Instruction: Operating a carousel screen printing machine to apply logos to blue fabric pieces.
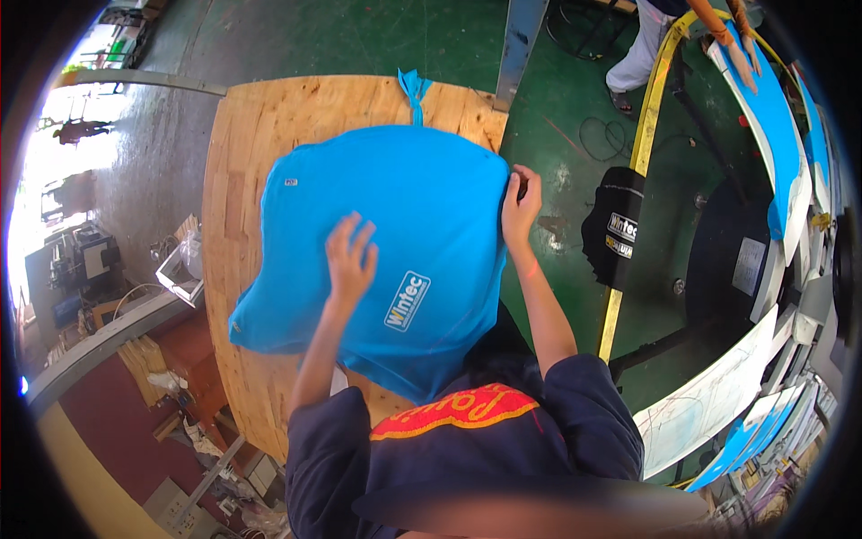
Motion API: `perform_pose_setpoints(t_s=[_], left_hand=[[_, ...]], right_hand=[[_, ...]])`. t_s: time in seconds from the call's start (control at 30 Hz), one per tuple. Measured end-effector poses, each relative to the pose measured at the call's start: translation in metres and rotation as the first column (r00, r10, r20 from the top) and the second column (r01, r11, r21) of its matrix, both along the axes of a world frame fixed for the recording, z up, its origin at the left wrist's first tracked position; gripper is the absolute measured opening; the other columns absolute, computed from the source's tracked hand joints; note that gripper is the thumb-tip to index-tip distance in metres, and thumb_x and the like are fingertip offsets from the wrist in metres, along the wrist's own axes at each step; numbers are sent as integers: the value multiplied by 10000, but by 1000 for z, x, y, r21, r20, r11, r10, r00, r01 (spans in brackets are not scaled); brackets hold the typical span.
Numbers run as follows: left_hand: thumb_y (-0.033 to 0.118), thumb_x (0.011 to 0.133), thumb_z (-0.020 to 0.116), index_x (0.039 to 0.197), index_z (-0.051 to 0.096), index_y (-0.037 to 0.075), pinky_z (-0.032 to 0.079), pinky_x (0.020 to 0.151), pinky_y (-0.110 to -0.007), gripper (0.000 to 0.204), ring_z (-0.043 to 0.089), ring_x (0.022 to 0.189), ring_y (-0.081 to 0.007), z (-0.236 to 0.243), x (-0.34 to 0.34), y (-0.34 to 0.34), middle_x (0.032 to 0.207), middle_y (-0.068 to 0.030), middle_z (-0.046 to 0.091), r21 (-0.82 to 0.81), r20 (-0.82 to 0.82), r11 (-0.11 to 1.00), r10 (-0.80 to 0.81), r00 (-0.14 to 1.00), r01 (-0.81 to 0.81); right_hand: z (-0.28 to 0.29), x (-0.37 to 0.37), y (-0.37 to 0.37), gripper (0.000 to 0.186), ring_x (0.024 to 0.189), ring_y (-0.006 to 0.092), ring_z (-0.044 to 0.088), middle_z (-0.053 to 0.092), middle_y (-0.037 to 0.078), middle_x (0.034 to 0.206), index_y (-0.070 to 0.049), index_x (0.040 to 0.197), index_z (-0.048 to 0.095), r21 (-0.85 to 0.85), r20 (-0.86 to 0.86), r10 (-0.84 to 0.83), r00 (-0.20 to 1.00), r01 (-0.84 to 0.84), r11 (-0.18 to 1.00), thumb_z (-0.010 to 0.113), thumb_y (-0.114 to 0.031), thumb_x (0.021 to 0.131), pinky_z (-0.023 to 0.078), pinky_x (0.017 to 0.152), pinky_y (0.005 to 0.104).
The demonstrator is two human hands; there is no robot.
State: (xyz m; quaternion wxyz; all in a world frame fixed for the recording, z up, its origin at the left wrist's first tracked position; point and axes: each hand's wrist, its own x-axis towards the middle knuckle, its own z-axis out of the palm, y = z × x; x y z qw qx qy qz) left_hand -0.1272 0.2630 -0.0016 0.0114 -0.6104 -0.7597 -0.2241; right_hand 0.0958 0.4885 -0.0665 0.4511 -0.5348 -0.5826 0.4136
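Note:
A blue fabric garment (404,207), with a small label and a white printed logo, lies spread on a plywood board (233,180). My left hand (350,256) is over the garment's middle, slightly blurred, with its fingers apart and holding nothing; whether it touches the cloth is unclear. At the garment's right edge, my right hand (521,202) has its fingers curled onto the cloth, gripping that edge. A blue cloth strip (413,90) hangs at the board's back edge.
A metal post (518,49) stands behind the board. At right, yellow rails (648,135) run beside a black printed cloth (602,225) and curved boards (705,395). A co-worker's hands (743,63) are on a blue panel. Frames and clutter (180,269) line the left.

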Motion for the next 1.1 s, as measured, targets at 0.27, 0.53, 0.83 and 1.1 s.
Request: perform_pose_setpoints(t_s=[0.27,0.53,0.83,1.1], left_hand=[[93,771,675,983,673,146,434,889,-438,218,577,1022,-269,22,116,-188,1061,-63,598,-156,125,983,-80,989,99],[5,776,613,982,653,95,455,873,-421,228,569,1037,-293,22,86,-250,1083,-86,605,-186,89,940,307,947,-287],[10,726,626,946,650,83,443,898,-379,233,560,1019,-245,7,102,-280,1052,-56,584,-56,-50,995,-82,995,79],[39,730,622,912,640,86,438,887,-388,189,565,1010,-253,17,119,-300,1036,-62,591,-229,153,962,-118,981,151]], right_hand=[[25,84,-139,52,809,265,587,629,76,845,-52,875,610,233,171,408,897,-439,868,626,-45,826,443,759,383],[54,124,-307,329,841,203,552,544,37,912,-133,950,595,191,510,812,283,-958,214,739,-350,750,447,680,342],[53,142,-336,186,831,184,532,506,23,894,-137,946,534,200,795,582,171,-980,16,577,-150,766,403,700,326],[60,173,-355,149,859,193,558,545,23,929,-126,919,566,88,828,559,45,-995,-50,646,-210,824,427,738,331]])
